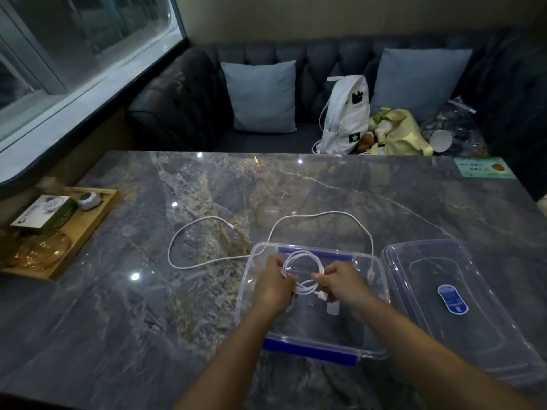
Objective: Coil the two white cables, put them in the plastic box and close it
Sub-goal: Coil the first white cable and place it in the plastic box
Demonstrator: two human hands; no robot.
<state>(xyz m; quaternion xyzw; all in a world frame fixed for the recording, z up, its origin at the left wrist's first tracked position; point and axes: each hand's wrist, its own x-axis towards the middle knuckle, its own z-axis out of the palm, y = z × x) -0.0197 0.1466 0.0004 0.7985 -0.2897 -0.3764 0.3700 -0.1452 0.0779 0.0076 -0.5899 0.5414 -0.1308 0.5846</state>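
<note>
Left hand point(273, 284): arm reaching forward, curled round the coiled white cable point(305, 259).
Right hand point(340, 284): pinches the coil's right side.

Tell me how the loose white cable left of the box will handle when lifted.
Probably floppy: the loose cable lies in slack curves on the table. Likely light, being thin. Coiled loops may spring apart unless held, as the left hand and right hand hold the coil.

Bare forearms, no sleeves in sight: bare left hand point(273, 284) and right hand point(340, 284).
</note>
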